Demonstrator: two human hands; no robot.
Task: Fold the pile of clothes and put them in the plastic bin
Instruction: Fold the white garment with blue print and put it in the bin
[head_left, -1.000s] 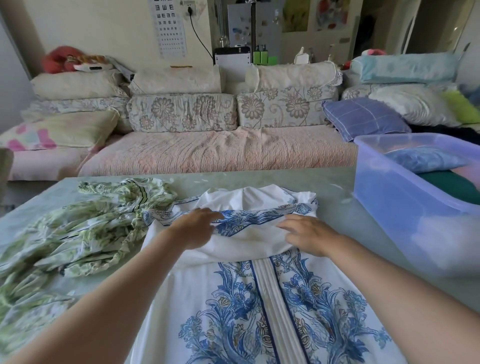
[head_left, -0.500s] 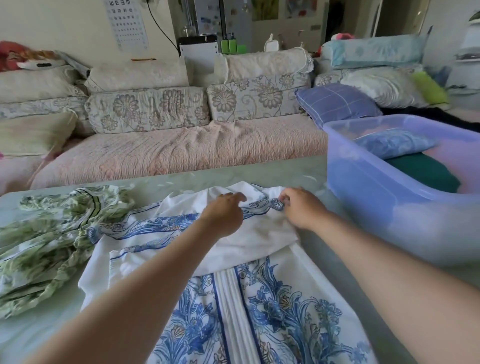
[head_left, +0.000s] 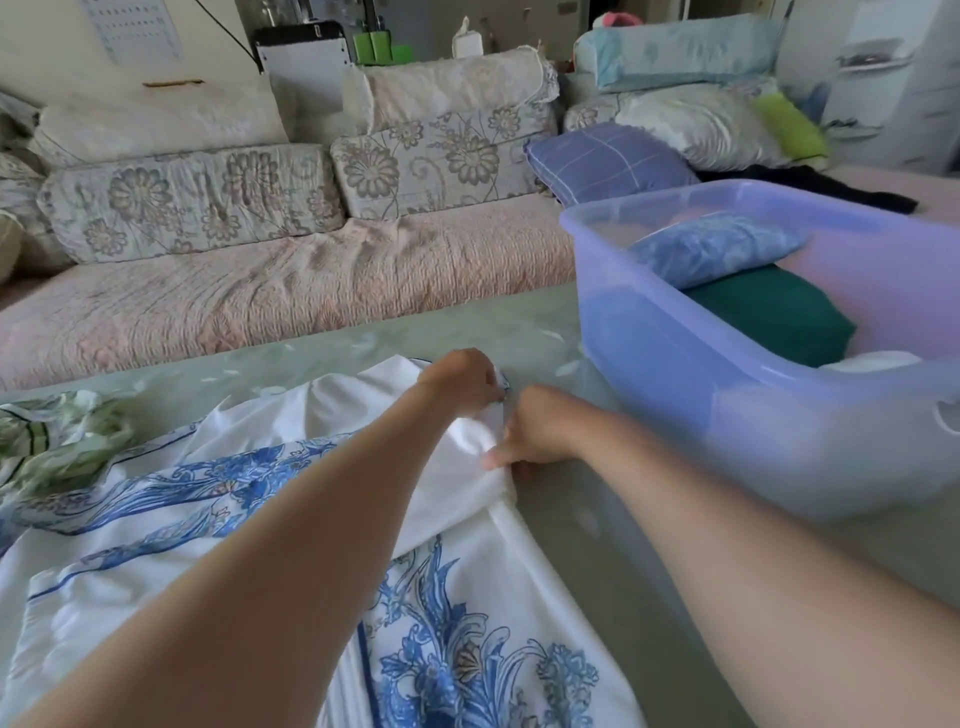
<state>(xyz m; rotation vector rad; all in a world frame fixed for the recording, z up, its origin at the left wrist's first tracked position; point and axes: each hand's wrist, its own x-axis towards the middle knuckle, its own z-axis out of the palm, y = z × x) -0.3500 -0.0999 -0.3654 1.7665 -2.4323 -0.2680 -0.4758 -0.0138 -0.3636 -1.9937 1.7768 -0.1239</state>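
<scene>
The step in hand looks to be squaring the turned-over top of the white and blue garment (head_left: 457, 639), which lies spread on the tabletop (head_left: 363, 343) just left of the plastic bin (head_left: 727, 415). Both hands meet at its far right corner: the left hand (head_left: 462, 382) has its fingers curled down onto the corner, and the right hand (head_left: 535, 431) grips the white edge just below, thumb on top of the cloth. To do this well, draw that corner taut and line the folded edge up with the layer beneath, then smooth the bunched white cloth flat before making the next fold, so the bundle ends up narrow enough to sit beside the green folded piece (head_left: 774, 312) in the bin. Both sets of fingertips are tucked out of sight, so how much cloth each has is unclear. The left forearm covers the garment's middle, its near hem runs off the bottom, the green-patterned clothes (head_left: 57, 441) are cut off at the left, and the bin's far right is out of view
</scene>
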